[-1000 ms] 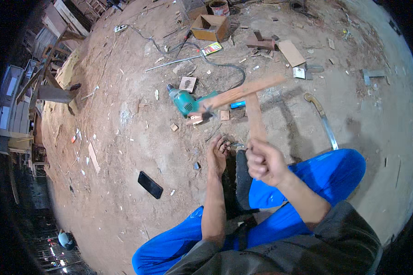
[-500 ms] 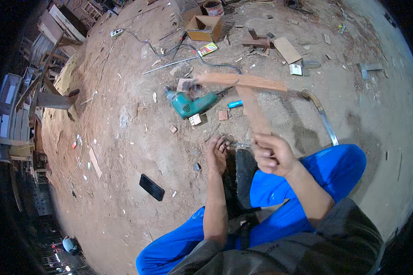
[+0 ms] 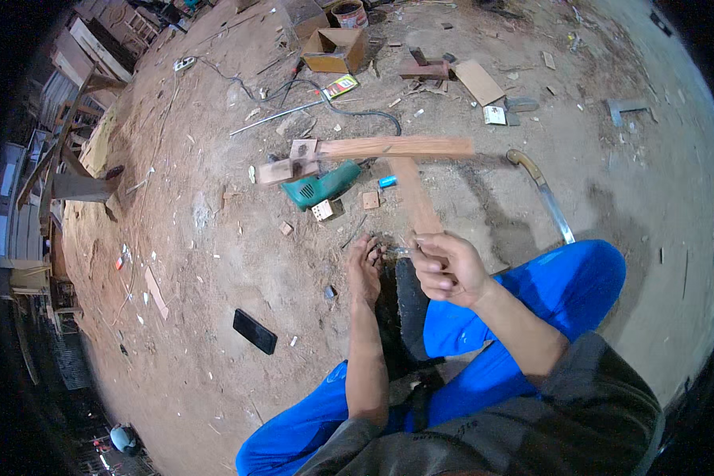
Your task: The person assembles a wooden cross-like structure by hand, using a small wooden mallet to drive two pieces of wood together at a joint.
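Observation:
A joined wooden piece (image 3: pixel 397 147) stretches across the middle in front of me, with a strip (image 3: pixel 415 198) running down from it to my right hand (image 3: pixel 452 270). My right fingers are closed around the strip's lower end. At the wooden piece's left end, a short crosspiece (image 3: pixel 278 171) overlaps a green power drill (image 3: pixel 321 187). My left hand (image 3: pixel 365 270) is beside the right one, fingers curled; whatever they pinch is too small to make out. Between my hands lies a thin, pale metallic sliver (image 3: pixel 399 251). Dark material below it is partly hidden by my arms.
On the dirt floor at right lies a long blade with a wooden handle (image 3: pixel 541 186). A black phone (image 3: pixel 254 331) lies left of my legs. Further off are a cardboard box (image 3: pixel 334 51), a hand plane (image 3: pixel 424 68), a metal square (image 3: pixel 623 109) and a cable (image 3: pixel 365 113).
The wooden piece has turned slightly to lie nearly level, and its left crosspiece now shows over the drill. My hands keep about the same places; the whole view has shifted a little.

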The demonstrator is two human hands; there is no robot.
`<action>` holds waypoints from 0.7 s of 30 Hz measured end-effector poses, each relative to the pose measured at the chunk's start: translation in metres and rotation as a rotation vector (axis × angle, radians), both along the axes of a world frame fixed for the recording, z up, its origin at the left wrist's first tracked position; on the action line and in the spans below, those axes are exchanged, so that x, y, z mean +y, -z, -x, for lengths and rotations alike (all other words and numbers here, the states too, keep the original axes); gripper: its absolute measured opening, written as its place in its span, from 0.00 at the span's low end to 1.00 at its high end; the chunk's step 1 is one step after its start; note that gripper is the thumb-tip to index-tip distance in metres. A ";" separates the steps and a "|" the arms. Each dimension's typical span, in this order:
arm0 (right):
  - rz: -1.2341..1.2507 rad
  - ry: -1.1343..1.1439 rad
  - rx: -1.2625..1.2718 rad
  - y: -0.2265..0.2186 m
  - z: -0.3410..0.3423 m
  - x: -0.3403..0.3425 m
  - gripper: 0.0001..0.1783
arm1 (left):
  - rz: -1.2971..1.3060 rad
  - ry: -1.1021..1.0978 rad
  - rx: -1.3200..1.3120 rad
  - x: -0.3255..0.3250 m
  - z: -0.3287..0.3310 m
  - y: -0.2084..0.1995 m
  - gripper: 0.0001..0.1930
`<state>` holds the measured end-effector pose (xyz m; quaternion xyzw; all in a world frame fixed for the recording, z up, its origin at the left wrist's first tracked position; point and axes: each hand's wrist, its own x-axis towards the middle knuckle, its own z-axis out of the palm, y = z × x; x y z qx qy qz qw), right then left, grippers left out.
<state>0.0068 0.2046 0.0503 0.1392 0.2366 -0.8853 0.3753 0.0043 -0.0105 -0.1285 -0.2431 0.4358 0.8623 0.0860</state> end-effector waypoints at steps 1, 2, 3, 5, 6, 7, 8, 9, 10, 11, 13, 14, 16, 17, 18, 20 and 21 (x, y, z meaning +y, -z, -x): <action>-0.040 0.059 -0.006 -0.002 0.001 -0.001 0.13 | -0.034 -0.022 -0.014 0.002 0.000 -0.002 0.24; -0.042 0.061 -0.005 -0.002 -0.002 -0.003 0.13 | -0.036 -0.020 -0.014 0.001 0.000 0.001 0.24; -0.183 0.092 0.095 -0.002 -0.007 -0.005 0.11 | 0.005 -0.005 -0.012 -0.001 0.000 0.005 0.27; -0.323 0.077 0.243 -0.001 -0.009 -0.004 0.09 | 0.047 0.006 -0.014 -0.002 -0.002 0.006 0.30; -0.323 0.076 0.241 -0.003 -0.007 -0.002 0.09 | 0.067 0.008 -0.004 -0.002 -0.001 0.007 0.29; -0.353 0.042 0.254 -0.008 -0.006 0.000 0.09 | 0.088 0.017 0.006 0.000 0.001 0.004 0.28; -0.382 0.007 0.267 -0.010 -0.006 0.002 0.09 | 0.089 0.021 0.005 0.001 0.001 0.001 0.28; -0.467 0.032 0.367 -0.005 -0.007 0.003 0.09 | 0.121 0.040 -0.004 0.003 0.000 -0.002 0.27; -0.465 0.038 0.364 -0.002 -0.006 0.004 0.09 | 0.156 0.060 -0.013 0.003 0.000 -0.005 0.26; -0.531 0.056 0.436 0.000 -0.004 0.005 0.08 | 0.159 0.067 -0.014 0.004 0.000 -0.007 0.26; -0.595 0.076 0.506 -0.002 -0.001 0.009 0.07 | 0.120 0.046 -0.022 0.006 0.001 -0.009 0.27; -0.329 0.046 0.311 -0.008 0.000 0.013 0.07 | 0.122 0.047 -0.024 0.005 0.000 -0.009 0.27; -0.063 0.016 0.116 -0.010 -0.002 0.013 0.07 | 0.141 0.035 -0.015 0.006 0.000 -0.008 0.26; -0.249 0.023 0.244 -0.008 -0.004 0.010 0.07 | 0.140 0.036 -0.016 0.006 0.001 -0.007 0.26; -0.436 0.028 0.372 -0.005 -0.005 0.008 0.08 | 0.097 0.011 -0.008 0.007 0.002 -0.005 0.23; -0.585 0.001 0.543 -0.005 -0.005 0.006 0.10 | 0.064 -0.014 -0.004 0.003 0.001 -0.002 0.19; -0.429 -0.072 0.411 -0.011 -0.006 0.005 0.11 | 0.054 -0.018 0.016 0.001 -0.001 0.000 0.18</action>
